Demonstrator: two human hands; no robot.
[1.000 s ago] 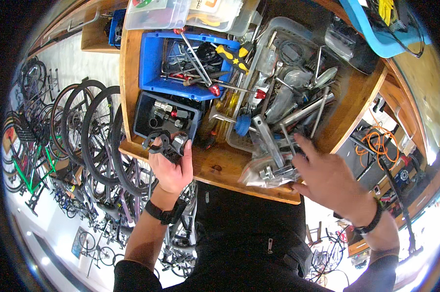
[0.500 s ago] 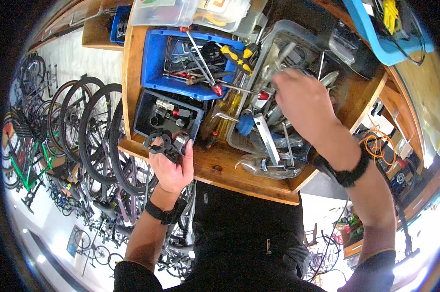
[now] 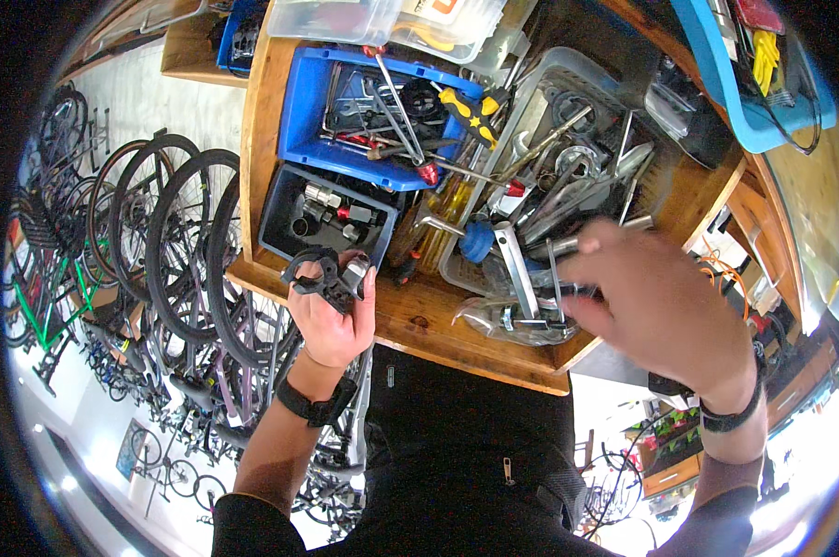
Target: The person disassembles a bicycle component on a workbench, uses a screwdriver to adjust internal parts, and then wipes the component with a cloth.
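Note:
My left hand [image 3: 331,325] is closed around a black bracket-like part [image 3: 316,277] with a loop, together with a short silver-ended piece [image 3: 355,271]. It is above the drawer's front edge, just below a small dark grey bin [image 3: 276,218] of metal sockets and fittings. Over the right side of the wooden drawer, my right hand [image 3: 656,297] has its thumb and fingers apart, slightly blurred, with nothing seen between them. Its fingertips are close to a thin metal rod [image 3: 555,278]. Left of that lies a flat silver bar [image 3: 515,271] beside a blue-handled tool [image 3: 477,241].
A clear plastic tray [image 3: 554,60] holds wrenches and metal rods. Next to it, a blue bin [image 3: 294,102] contains hex keys, with a yellow-and-black tool [image 3: 469,116] across its edge. A light blue tray [image 3: 730,102] stands at upper right. Bicycles [image 3: 169,251] line the left.
My right hand has left the clear tray and moved toward me and to the right; the blurred metal piece at its fingers no longer shows there. My left hand still holds its parts.

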